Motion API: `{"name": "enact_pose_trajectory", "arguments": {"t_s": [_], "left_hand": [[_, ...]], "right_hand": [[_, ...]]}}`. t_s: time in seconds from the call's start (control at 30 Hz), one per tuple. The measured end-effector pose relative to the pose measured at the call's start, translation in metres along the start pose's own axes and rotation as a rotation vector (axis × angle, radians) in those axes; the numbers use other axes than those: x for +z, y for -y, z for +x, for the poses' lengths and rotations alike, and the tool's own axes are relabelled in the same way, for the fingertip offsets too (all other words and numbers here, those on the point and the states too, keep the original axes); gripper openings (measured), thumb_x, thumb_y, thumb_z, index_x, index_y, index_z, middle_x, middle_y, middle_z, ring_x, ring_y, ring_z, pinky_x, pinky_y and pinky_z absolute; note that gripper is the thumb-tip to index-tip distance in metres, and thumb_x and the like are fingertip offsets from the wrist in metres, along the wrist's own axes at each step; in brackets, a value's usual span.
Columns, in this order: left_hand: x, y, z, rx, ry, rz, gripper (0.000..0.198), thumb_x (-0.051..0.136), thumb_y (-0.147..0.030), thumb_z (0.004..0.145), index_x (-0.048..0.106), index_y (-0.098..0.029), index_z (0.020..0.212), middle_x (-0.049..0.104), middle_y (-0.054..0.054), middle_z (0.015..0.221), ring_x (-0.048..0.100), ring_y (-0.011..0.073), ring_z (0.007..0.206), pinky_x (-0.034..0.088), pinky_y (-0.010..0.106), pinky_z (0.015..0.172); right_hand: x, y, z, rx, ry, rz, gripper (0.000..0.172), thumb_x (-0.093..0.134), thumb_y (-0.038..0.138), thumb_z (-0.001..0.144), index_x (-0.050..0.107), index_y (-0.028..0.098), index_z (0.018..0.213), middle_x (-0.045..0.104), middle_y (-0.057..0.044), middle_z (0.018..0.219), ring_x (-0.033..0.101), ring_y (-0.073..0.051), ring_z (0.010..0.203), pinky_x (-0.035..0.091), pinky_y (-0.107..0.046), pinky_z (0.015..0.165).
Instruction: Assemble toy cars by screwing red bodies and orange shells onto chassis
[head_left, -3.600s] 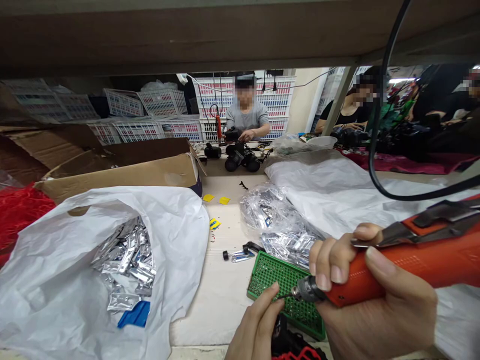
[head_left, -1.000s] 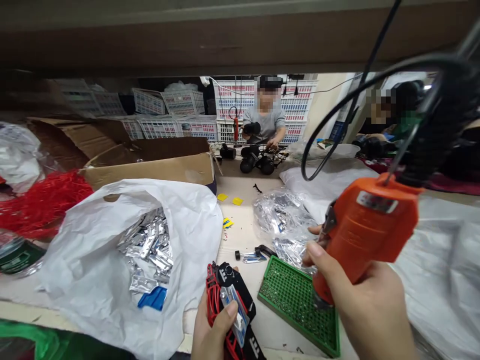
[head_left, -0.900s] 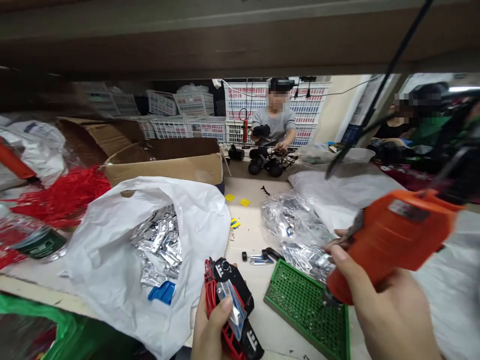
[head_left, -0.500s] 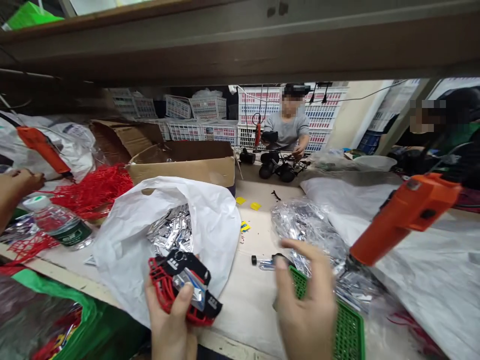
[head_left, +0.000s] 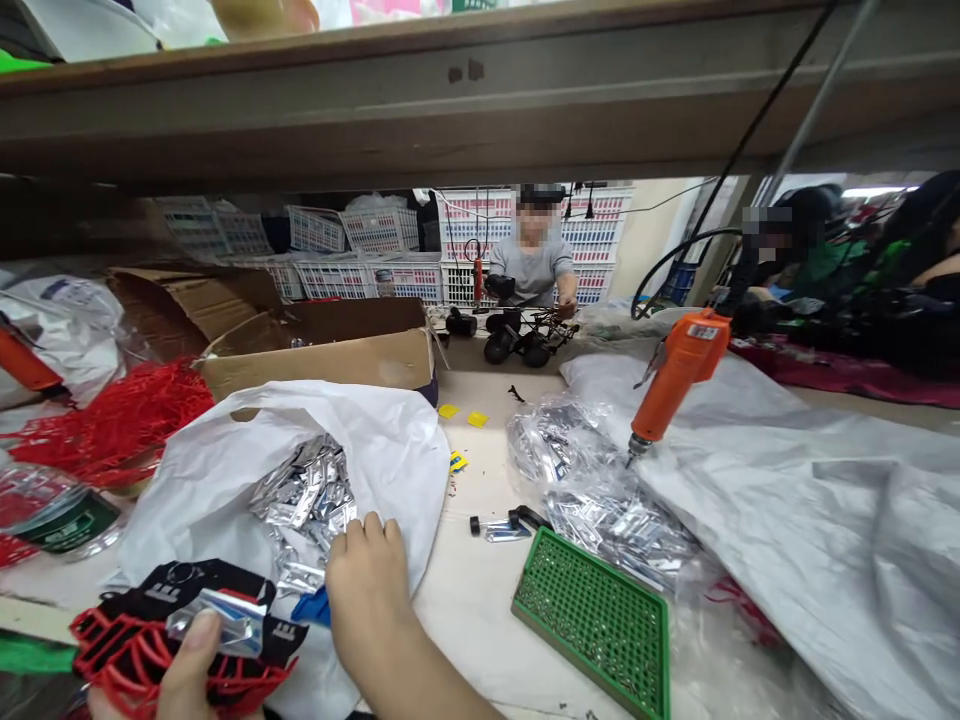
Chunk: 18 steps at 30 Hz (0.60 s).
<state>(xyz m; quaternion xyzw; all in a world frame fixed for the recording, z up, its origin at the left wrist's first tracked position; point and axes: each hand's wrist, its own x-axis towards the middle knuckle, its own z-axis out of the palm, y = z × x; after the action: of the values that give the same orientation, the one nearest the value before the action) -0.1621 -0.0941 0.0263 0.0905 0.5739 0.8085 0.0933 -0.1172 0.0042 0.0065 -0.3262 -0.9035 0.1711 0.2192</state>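
White plastic bag [head_left: 187,520] as reference point: open, on the table [head_left: 480,640], full of foil packets [head_left: 304,500], with a blue plastic piece [head_left: 311,607] at its opening.

Left hand [head_left: 184,685] closed around a black and red plastic housing [head_left: 172,590], just at the near left of the bag, with the thumb [head_left: 199,640] pressed on a foil packet [head_left: 221,620] lying against the housing. Right hand [head_left: 367,590] open, fingers half curled, nothing visible in them, directly over the bag's opening and just beside the blue plastic piece. Contact with the packets: cannot tell.

Right of the bag: orange electric screwdriver [head_left: 675,375] hanging tip down from a black cable [head_left: 675,270], in neither hand, above a heap of foil packets [head_left: 607,520] in clear plastic; green perforated tray [head_left: 592,620] at the heap's near edge; small black parts [head_left: 499,527] near the bag's edge.

Beyond the bag: cardboard box [head_left: 322,365], two yellow tags [head_left: 457,410], and, far off, a co-worker in a grey shirt [head_left: 532,275] at black assemblies [head_left: 510,345].

Left of the bag: red plastic netting [head_left: 105,410].
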Motion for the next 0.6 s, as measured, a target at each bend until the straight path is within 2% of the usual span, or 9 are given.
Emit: {"name": "enact_pose_trajectory", "arguments": {"t_s": [0.03, 0.07, 0.1, 0.2, 0.3, 0.4, 0.53, 0.6], "left_hand": [[0.006, -0.006, -0.006, -0.032, -0.139, -0.062, 0.071, 0.082, -0.022, 0.068, 0.06, -0.04, 0.133, 0.068, -0.004, 0.135, 0.044, 0.0383, 0.145, 0.044, 0.059, 0.116], [0.012, -0.012, -0.012, -0.076, -0.08, -0.081, 0.075, 0.084, -0.02, 0.069, 0.058, -0.042, 0.135, 0.066, -0.006, 0.14, 0.041, 0.0372, 0.148, 0.037, 0.061, 0.121], [0.016, -0.016, -0.017, -0.077, -0.086, -0.104, 0.075, 0.085, -0.017, 0.067, 0.06, -0.042, 0.133, 0.067, -0.007, 0.139, 0.042, 0.0369, 0.148, 0.031, 0.063, 0.124], [0.022, -0.021, -0.026, -0.02, -0.007, -0.105, 0.072, 0.085, -0.016, 0.067, 0.062, -0.042, 0.131, 0.068, -0.008, 0.137, 0.042, 0.0316, 0.149, 0.022, 0.055, 0.129], [0.022, -0.015, -0.027, -0.028, 0.029, -0.081, 0.061, 0.087, -0.022, 0.066, 0.066, -0.037, 0.121, 0.073, -0.006, 0.123, 0.052, 0.0291, 0.139, 0.037, 0.046, 0.122], [0.018, -0.004, -0.025, -0.075, 0.075, -0.087, 0.057, 0.089, -0.025, 0.065, 0.066, -0.037, 0.115, 0.072, -0.008, 0.11, 0.063, 0.022, 0.116, 0.051, 0.033, 0.103], [0.012, 0.007, -0.021, -0.077, 0.088, -0.098, 0.059, 0.093, -0.02, 0.06, 0.062, -0.033, 0.108, 0.067, -0.01, 0.102, 0.062, 0.0122, 0.091, 0.053, 0.019, 0.085], [0.008, 0.011, -0.017, -0.035, 0.08, -0.058, 0.062, 0.096, -0.022, 0.055, 0.059, -0.029, 0.104, 0.066, -0.009, 0.097, 0.061, 0.011, 0.083, 0.054, 0.016, 0.077]], "right_hand": [[-0.004, -0.001, -0.002, 0.003, 0.0, 0.011, 0.012, 0.068, 0.006, 0.084, 0.076, 0.012, 0.09, 0.077, -0.017, 0.091, 0.069, -0.03, 0.093, 0.052, -0.042, 0.079], [-0.01, -0.002, -0.005, 0.013, -0.01, 0.026, 0.01, 0.069, 0.007, 0.084, 0.075, 0.013, 0.089, 0.077, -0.016, 0.091, 0.069, -0.03, 0.094, 0.052, -0.042, 0.08], [-0.016, -0.003, -0.008, 0.03, -0.03, 0.045, 0.009, 0.07, 0.009, 0.085, 0.075, 0.014, 0.09, 0.077, -0.015, 0.093, 0.069, -0.03, 0.095, 0.052, -0.042, 0.081], [-0.035, -0.011, -0.017, 0.105, -0.121, 0.125, 0.01, 0.066, 0.015, 0.09, 0.072, 0.019, 0.097, 0.076, -0.01, 0.101, 0.069, -0.028, 0.1, 0.052, -0.039, 0.084], [-0.047, -0.022, -0.021, 0.16, -0.168, 0.213, 0.011, 0.062, 0.015, 0.093, 0.07, 0.021, 0.096, 0.077, -0.007, 0.098, 0.072, -0.025, 0.095, 0.051, -0.035, 0.081], [-0.047, -0.029, -0.02, 0.157, -0.15, 0.305, 0.013, 0.061, 0.013, 0.094, 0.071, 0.022, 0.094, 0.08, -0.004, 0.095, 0.075, -0.022, 0.088, 0.051, -0.029, 0.073], [-0.039, -0.023, -0.021, 0.138, -0.118, 0.406, 0.014, 0.062, 0.016, 0.095, 0.073, 0.024, 0.097, 0.082, -0.003, 0.089, 0.078, -0.024, 0.082, 0.052, -0.03, 0.071], [-0.037, -0.02, -0.023, 0.108, -0.115, 0.435, 0.014, 0.061, 0.017, 0.096, 0.073, 0.024, 0.098, 0.081, -0.005, 0.097, 0.078, -0.025, 0.09, 0.055, -0.032, 0.078]]}}
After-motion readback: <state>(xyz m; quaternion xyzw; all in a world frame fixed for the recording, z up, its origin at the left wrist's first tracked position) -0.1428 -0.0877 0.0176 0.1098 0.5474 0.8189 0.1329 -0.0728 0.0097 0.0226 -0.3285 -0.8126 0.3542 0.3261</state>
